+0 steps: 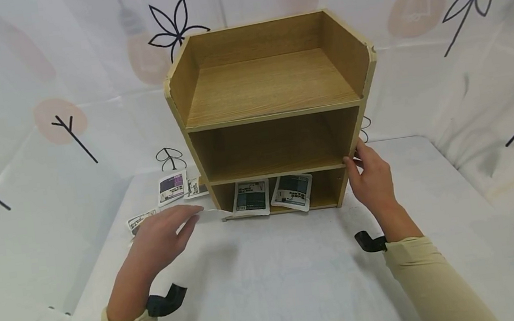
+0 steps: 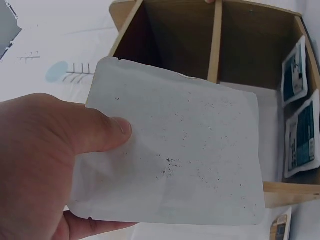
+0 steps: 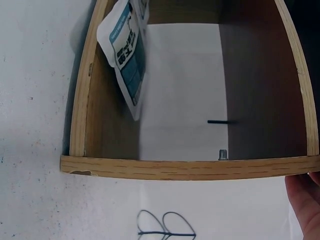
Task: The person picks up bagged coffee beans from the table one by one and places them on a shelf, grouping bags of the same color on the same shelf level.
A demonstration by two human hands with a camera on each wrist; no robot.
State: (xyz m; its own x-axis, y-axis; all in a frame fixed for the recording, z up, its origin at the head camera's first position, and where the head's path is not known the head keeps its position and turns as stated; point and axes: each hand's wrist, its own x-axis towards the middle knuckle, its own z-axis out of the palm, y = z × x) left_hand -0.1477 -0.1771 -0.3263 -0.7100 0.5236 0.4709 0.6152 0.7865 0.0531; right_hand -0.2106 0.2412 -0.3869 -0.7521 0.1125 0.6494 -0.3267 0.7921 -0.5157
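Observation:
My left hand (image 1: 163,239) pinches a flat white sachet (image 2: 175,150) by one edge, thumb on top and fingers beneath. Its plain, speckled back shows in the left wrist view; from the head it appears nearly edge-on, level with the lowest compartment. A wooden shelf (image 1: 272,86) stands on the table, and my right hand (image 1: 375,181) grips its right side panel at the front edge. Inside the lowest compartment, two printed sachets lean side by side, a green-labelled one (image 1: 251,198) and a tilted dark-labelled one (image 1: 292,192).
Left of the shelf lie more sachets on the white-covered table (image 1: 291,284): a purple-labelled one (image 1: 172,188), one partly behind the shelf (image 1: 196,189), and another (image 1: 141,218) partly covered by my left hand. A patterned white sheet (image 1: 96,68) hangs behind and at the sides.

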